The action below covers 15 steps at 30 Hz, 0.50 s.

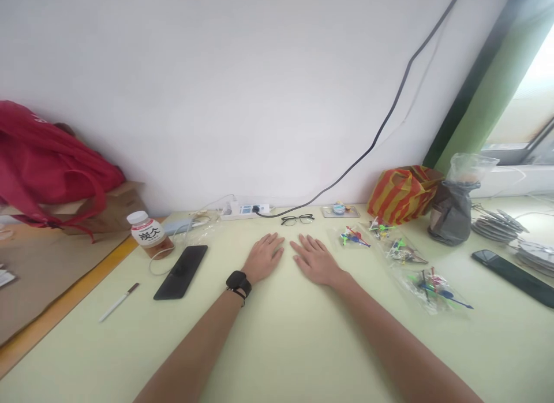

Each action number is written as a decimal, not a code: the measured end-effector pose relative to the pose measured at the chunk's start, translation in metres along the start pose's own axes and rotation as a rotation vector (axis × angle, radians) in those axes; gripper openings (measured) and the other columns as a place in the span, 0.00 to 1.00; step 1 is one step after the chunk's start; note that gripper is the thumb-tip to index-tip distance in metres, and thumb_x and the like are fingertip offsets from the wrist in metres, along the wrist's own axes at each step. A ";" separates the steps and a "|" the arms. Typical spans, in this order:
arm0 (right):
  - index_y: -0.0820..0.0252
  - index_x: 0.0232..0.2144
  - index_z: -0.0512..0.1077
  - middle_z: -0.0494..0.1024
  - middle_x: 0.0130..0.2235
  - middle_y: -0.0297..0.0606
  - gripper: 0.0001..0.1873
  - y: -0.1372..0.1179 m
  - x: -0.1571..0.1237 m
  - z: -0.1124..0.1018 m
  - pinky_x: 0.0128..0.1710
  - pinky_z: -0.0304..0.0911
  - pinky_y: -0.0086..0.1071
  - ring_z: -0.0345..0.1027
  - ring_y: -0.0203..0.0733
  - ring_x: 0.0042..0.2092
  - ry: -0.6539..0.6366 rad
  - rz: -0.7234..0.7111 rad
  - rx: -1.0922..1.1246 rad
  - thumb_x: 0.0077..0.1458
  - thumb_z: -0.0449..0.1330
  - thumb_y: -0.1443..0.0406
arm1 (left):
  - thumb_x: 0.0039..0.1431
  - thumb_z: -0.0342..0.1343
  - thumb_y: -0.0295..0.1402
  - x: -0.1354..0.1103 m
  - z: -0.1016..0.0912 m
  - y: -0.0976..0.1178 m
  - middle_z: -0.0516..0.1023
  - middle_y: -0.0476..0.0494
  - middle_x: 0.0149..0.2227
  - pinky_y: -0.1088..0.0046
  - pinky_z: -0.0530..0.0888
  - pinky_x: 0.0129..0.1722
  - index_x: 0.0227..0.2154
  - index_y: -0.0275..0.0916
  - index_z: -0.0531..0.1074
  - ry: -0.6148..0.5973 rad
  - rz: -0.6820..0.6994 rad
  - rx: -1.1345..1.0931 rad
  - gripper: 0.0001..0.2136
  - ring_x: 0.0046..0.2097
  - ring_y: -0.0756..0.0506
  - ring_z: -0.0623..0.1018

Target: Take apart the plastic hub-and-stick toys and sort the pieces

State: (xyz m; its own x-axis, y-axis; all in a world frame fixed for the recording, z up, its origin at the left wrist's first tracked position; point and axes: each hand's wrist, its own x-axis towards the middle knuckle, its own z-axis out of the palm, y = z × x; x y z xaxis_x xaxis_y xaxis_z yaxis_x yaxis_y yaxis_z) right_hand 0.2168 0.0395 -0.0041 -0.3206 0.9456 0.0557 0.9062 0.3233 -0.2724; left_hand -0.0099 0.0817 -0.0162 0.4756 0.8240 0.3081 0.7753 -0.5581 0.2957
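L hand (pixel 263 257) and R hand (pixel 318 260) lie palm-down on a pale green table (pixel 277 345), fingers fanned wide, nothing held in either, just nearside of the glasses (pixel 298 219). The glasses sit on the tabletop near the wall (pixel 259 91), just beyond the fingertips and touching neither hand. L wrist wears a black watch (pixel 238 280). For a steady pose, as judged here: weight even over both palms, wrists loose, fingers relaxed, tips kept short of the glasses to avoid a nudge.

Just L of the glasses, a power strip (pixel 240 211) w/ a black cable (pixel 376 137) that passes behind them and climbs R. Just R of them, a tray (pixel 326 212), contents too small to ID. Further R and nearer the camera than the glasses, clear bags (pixel 439 290) of small coloured parts. Well R of the glasses: striped bag (pixel 402 192), grey bag (pixel 450 215), stacked discs (pixel 497 225), dark phone (pixel 515 276). L of the glasses and nearer the camera: black phone (pixel 180 273), bottle (pixel 149 235), pen-like stick (pixel 119 302). Far L of them, a red backpack (pixel 47 160) atop a box (pixel 121 204).
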 end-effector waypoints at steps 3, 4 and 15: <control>0.51 0.74 0.49 0.40 0.77 0.37 0.37 0.001 -0.007 0.012 0.72 0.32 0.44 0.35 0.49 0.76 -0.024 0.040 0.037 0.70 0.39 0.45 | 0.72 0.46 0.48 -0.007 -0.001 0.005 0.59 0.40 0.72 0.47 0.56 0.70 0.68 0.45 0.64 -0.093 -0.061 0.053 0.27 0.73 0.32 0.56; 0.51 0.74 0.49 0.40 0.77 0.37 0.38 0.002 -0.009 0.013 0.72 0.32 0.44 0.35 0.48 0.76 -0.028 0.049 0.039 0.70 0.39 0.44 | 0.71 0.46 0.51 -0.011 -0.002 0.008 0.56 0.40 0.73 0.46 0.54 0.70 0.69 0.45 0.62 -0.118 -0.075 0.072 0.29 0.74 0.31 0.54; 0.49 0.74 0.49 0.44 0.76 0.37 0.38 -0.007 -0.079 0.018 0.72 0.34 0.49 0.38 0.51 0.76 0.008 0.056 -0.005 0.70 0.38 0.43 | 0.70 0.41 0.56 -0.076 -0.025 0.039 0.50 0.42 0.75 0.47 0.51 0.72 0.72 0.46 0.56 -0.192 -0.100 0.136 0.33 0.75 0.33 0.51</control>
State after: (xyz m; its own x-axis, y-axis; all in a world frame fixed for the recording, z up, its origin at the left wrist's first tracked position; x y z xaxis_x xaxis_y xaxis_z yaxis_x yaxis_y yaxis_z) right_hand 0.2312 -0.0376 -0.0236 -0.2672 0.9624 0.0486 0.9239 0.2702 -0.2710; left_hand -0.0261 -0.0050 -0.0049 0.4537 0.8854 0.1016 0.8652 -0.4649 0.1881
